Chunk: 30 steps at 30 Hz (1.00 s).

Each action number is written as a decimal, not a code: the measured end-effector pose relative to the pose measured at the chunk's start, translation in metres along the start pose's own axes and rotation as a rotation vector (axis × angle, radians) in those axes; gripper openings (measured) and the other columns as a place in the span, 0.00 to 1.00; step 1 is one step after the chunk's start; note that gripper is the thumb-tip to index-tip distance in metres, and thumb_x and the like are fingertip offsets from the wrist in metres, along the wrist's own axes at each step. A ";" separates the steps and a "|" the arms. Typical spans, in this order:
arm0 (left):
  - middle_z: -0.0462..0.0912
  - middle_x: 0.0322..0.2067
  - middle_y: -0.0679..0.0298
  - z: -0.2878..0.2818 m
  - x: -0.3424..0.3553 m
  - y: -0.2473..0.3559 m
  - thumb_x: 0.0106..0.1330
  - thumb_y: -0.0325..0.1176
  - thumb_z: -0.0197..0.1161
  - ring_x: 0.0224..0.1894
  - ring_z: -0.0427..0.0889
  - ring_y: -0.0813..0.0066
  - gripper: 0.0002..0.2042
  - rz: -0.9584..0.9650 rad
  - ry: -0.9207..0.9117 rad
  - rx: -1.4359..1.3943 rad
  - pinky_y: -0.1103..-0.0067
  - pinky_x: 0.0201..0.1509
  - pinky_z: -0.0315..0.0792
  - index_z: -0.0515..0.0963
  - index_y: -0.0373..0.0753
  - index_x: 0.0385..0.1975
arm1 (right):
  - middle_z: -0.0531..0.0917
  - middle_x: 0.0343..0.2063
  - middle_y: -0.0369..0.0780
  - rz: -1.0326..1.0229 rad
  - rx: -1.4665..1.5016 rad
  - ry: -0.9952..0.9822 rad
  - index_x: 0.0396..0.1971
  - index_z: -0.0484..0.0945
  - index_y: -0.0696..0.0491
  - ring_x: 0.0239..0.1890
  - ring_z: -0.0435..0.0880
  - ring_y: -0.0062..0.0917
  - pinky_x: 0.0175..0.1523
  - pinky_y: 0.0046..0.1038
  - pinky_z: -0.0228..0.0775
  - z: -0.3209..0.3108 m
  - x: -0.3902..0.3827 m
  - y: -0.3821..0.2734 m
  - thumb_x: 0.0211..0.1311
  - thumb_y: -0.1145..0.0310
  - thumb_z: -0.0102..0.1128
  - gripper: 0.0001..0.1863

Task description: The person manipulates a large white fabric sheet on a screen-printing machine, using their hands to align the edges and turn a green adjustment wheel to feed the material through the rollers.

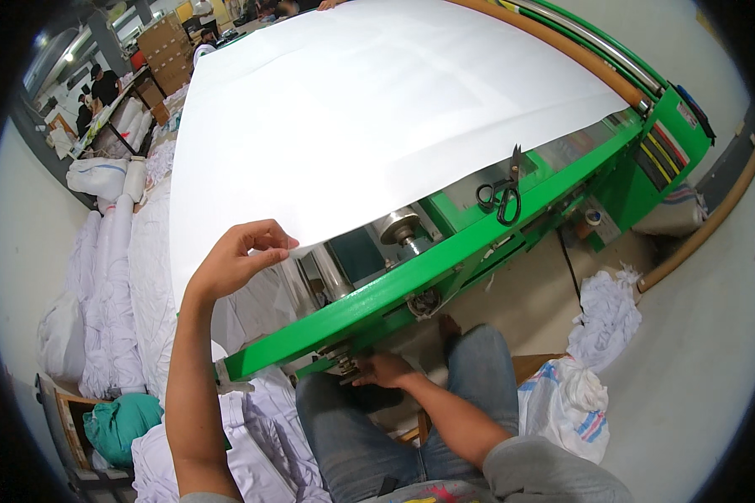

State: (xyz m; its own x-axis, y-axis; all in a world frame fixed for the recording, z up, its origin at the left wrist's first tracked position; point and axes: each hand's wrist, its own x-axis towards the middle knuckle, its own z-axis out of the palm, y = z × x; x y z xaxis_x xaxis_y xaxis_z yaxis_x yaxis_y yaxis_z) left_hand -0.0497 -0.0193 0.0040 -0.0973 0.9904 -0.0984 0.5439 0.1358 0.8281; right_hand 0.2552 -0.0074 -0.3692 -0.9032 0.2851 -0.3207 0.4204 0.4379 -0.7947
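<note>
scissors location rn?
Head view, right of centre: the black-handled scissors lie on the green machine frame, just below the white fabric sheet's lower edge, right of the metal roller end.

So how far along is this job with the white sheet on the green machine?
Looks done: the white sheet is drawn out flat across the green machine. In hand: the left hand pinches its near edge, and the right hand is at a part under the frame. Probably left: any cutting, since the scissors lie unused.

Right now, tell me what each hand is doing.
Left hand: closed, pinching the near edge of the white sheet.
Right hand: on a part under the green machine frame; grip cannot be told.
</note>
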 end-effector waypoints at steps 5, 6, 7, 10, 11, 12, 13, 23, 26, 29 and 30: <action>0.94 0.46 0.62 -0.004 -0.001 -0.004 0.73 0.30 0.75 0.47 0.88 0.78 0.06 0.034 -0.115 -0.111 0.76 0.53 0.81 0.87 0.35 0.36 | 0.92 0.43 0.48 -0.033 0.026 0.019 0.45 0.90 0.54 0.48 0.91 0.49 0.56 0.46 0.81 0.007 0.002 0.006 0.66 0.36 0.77 0.32; 0.93 0.44 0.63 -0.003 -0.002 -0.005 0.72 0.30 0.76 0.46 0.88 0.78 0.06 0.034 -0.122 -0.104 0.76 0.52 0.81 0.87 0.36 0.34 | 0.92 0.43 0.48 -0.036 0.026 0.016 0.45 0.89 0.54 0.48 0.91 0.49 0.56 0.46 0.81 0.003 -0.001 0.002 0.66 0.36 0.77 0.32; 0.93 0.43 0.64 -0.003 -0.002 -0.005 0.72 0.30 0.76 0.46 0.88 0.79 0.07 0.034 -0.129 -0.097 0.77 0.51 0.80 0.86 0.36 0.33 | 0.92 0.44 0.48 -0.039 0.026 0.013 0.45 0.89 0.54 0.48 0.91 0.49 0.56 0.46 0.81 0.000 -0.002 -0.002 0.67 0.36 0.77 0.32; 0.90 0.39 0.68 0.001 0.001 0.002 0.71 0.29 0.76 0.42 0.84 0.82 0.06 0.076 -0.117 -0.044 0.78 0.47 0.78 0.86 0.37 0.34 | 0.93 0.47 0.47 -0.046 -0.052 0.076 0.50 0.91 0.53 0.50 0.91 0.49 0.58 0.46 0.81 0.009 0.002 0.007 0.67 0.37 0.77 0.31; 0.89 0.38 0.69 0.002 0.001 -0.001 0.71 0.29 0.76 0.41 0.83 0.83 0.06 0.066 -0.101 -0.068 0.79 0.46 0.77 0.86 0.37 0.34 | 0.93 0.48 0.48 -0.027 -0.046 0.050 0.52 0.91 0.52 0.51 0.91 0.49 0.59 0.46 0.81 0.010 0.003 0.008 0.68 0.37 0.76 0.32; 0.88 0.37 0.70 0.004 0.001 -0.006 0.71 0.29 0.75 0.40 0.82 0.83 0.05 0.057 -0.085 -0.092 0.79 0.45 0.76 0.86 0.38 0.34 | 0.93 0.48 0.48 -0.009 -0.039 0.024 0.53 0.91 0.51 0.52 0.91 0.49 0.60 0.46 0.81 0.011 0.004 0.009 0.68 0.36 0.75 0.32; 0.87 0.36 0.71 0.005 0.000 -0.008 0.71 0.29 0.75 0.39 0.81 0.84 0.05 0.049 -0.069 -0.116 0.80 0.43 0.76 0.85 0.38 0.35 | 0.93 0.49 0.48 0.011 -0.033 -0.002 0.55 0.91 0.50 0.53 0.91 0.49 0.61 0.46 0.81 0.012 0.004 0.011 0.68 0.36 0.75 0.32; 0.86 0.36 0.66 0.006 0.002 -0.004 0.67 0.38 0.77 0.38 0.79 0.80 0.11 0.106 0.250 0.184 0.79 0.42 0.74 0.87 0.36 0.35 | 0.92 0.52 0.50 0.046 -0.117 0.009 0.58 0.92 0.47 0.57 0.90 0.50 0.65 0.47 0.79 0.008 -0.004 0.005 0.69 0.26 0.67 0.39; 0.86 0.38 0.64 0.011 0.003 0.001 0.65 0.43 0.78 0.39 0.80 0.75 0.15 0.150 0.327 0.284 0.75 0.43 0.76 0.90 0.35 0.38 | 0.93 0.49 0.49 0.028 -0.113 0.024 0.55 0.93 0.47 0.55 0.91 0.48 0.62 0.46 0.80 -0.003 -0.012 -0.006 0.68 0.26 0.67 0.38; 0.86 0.38 0.62 0.013 0.002 0.000 0.64 0.45 0.79 0.39 0.81 0.72 0.17 0.137 0.369 0.294 0.73 0.45 0.77 0.91 0.36 0.41 | 0.94 0.46 0.48 0.074 -0.075 -0.058 0.52 0.94 0.49 0.53 0.92 0.46 0.60 0.45 0.80 -0.006 -0.007 -0.007 0.67 0.26 0.69 0.38; 0.86 0.38 0.62 0.015 0.001 -0.001 0.64 0.45 0.80 0.40 0.81 0.72 0.17 0.121 0.369 0.289 0.73 0.46 0.78 0.91 0.36 0.41 | 0.94 0.45 0.49 0.077 -0.072 -0.069 0.51 0.94 0.49 0.53 0.92 0.46 0.59 0.45 0.80 -0.006 -0.004 -0.006 0.67 0.27 0.69 0.37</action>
State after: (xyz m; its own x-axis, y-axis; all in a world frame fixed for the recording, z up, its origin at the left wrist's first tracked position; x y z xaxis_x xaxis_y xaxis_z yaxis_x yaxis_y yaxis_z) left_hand -0.0383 -0.0185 -0.0052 -0.2794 0.9310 0.2349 0.7736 0.0734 0.6294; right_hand 0.2568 -0.0059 -0.3595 -0.8707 0.2618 -0.4163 0.4917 0.4779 -0.7279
